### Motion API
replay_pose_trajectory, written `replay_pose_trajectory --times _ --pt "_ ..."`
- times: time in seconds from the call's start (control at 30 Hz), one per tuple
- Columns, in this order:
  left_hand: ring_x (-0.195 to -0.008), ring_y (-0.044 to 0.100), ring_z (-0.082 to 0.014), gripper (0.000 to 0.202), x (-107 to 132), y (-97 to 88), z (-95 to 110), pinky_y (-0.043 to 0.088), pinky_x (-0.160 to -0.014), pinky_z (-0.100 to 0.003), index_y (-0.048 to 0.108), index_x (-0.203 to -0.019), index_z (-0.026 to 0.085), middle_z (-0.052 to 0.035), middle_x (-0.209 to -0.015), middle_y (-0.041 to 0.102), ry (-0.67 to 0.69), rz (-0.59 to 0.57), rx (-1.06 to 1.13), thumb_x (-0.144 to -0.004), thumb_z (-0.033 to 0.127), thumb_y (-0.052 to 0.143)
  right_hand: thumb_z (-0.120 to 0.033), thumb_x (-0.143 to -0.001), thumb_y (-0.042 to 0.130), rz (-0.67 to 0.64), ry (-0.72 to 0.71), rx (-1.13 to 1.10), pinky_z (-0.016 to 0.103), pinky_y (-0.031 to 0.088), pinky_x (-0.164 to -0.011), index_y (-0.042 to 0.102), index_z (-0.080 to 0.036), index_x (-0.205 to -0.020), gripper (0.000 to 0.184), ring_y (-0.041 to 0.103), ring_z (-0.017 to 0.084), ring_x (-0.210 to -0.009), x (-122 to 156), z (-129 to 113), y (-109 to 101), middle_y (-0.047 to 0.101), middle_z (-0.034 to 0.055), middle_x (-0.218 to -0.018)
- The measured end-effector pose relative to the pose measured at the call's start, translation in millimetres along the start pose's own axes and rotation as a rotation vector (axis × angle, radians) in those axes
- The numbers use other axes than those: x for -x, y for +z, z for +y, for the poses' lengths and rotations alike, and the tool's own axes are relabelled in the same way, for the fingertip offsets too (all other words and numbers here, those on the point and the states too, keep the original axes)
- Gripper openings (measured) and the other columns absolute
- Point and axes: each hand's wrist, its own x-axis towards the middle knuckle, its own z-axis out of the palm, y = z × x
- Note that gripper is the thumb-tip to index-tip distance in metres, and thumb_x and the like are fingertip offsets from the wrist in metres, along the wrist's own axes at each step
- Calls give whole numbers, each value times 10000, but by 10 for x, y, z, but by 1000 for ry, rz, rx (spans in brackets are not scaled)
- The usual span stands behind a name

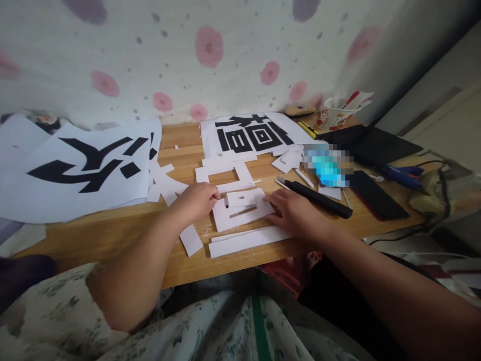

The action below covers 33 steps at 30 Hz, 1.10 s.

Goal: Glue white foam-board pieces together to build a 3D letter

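Note:
A white cut-out board (221, 220) with rectangular openings lies on the wooden table in front of me. A smaller white rectangular piece (246, 199) with a small dark square sits within its outline. My left hand (199, 203) is closed at the board's upper left corner, thumb and fingers pinched together. At the right edge, my right hand (295, 210) grips the board, thumb nearer to me and fingers farther off. A black-handled craft knife (319, 198) lies just beyond my right hand. Behind the board is a white rectangular frame (246, 173).
White strips (248, 240) lie along the front edge. Large printed character sheets (93, 175) cover the left side, and another sheet (210, 140) lies at the back. To the right are a dark phone (379, 195), a blue glue gun (404, 176) and a paper cup (336, 115).

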Motion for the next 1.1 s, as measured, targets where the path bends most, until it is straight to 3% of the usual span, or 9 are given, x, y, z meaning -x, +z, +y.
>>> replay_pose_trajectory --times 0.13,0.23,0.47,0.63,0.73,0.87,0.93,1.1 --pt "-828 631 -223 237 -7 16 -3 441 -695 -321 688 -775 216 -45 -890 712 -35 22 39 -764 189 453 -275 -801 621 -32 8 -2 342 452 -800 636 -126 -1046 287 596 265 -895 -39 -1 -25 641 126 -948" --pt "-779 638 -212 234 -12 23 -1 445 -648 -307 690 -785 221 -35 -853 716 -67 12 61 -760 202 458 -286 -808 619 -46 18 -20 340 449 -805 647 -135 -1012 256 596 261 -895 -49 6 -24 643 122 -936" --pt "-659 614 -191 246 8 -28 21 423 -556 -288 665 -802 206 -28 -773 689 -130 -84 193 -710 414 570 -281 -816 604 -41 14 -10 345 445 -811 649 -142 -945 195 581 257 -902 -25 -37 -24 619 121 -929" --pt "-618 559 -172 220 18 -49 34 382 -538 -273 585 -734 201 -18 -700 638 -136 -136 222 -723 415 534 -283 -798 621 -24 -38 -28 340 453 -794 649 -143 -817 144 574 239 -860 -22 -23 -92 605 117 -907" --pt "-623 534 -165 202 5 -41 15 359 -536 -263 553 -727 201 -10 -698 608 -110 -163 253 -713 401 531 -324 -767 663 56 -106 -113 355 466 -805 663 -133 -896 230 577 246 -877 -65 54 -99 617 117 -920" --pt "-573 502 -152 209 -8 -27 -4 335 -516 -255 524 -710 201 9 -642 558 -132 -187 353 -701 409 543 -284 -741 688 280 -196 -142 405 452 -883 604 -112 -1126 430 544 269 -998 -184 63 -40 591 149 -1090" --pt "-554 490 -147 220 -1 -31 4 328 -509 -253 518 -710 200 17 -620 536 -143 -195 401 -699 417 552 -270 -730 695 286 -255 -95 434 441 -893 592 -125 -1159 464 515 283 -1026 -241 0 -11 575 148 -1138" --pt "-527 476 -136 223 35 -69 50 325 -503 -247 501 -709 201 35 -589 498 -150 -181 534 -694 411 574 -268 -758 661 245 -341 -31 432 433 -864 644 -144 -1059 326 496 275 -981 -303 -132 -2 594 134 -1080"
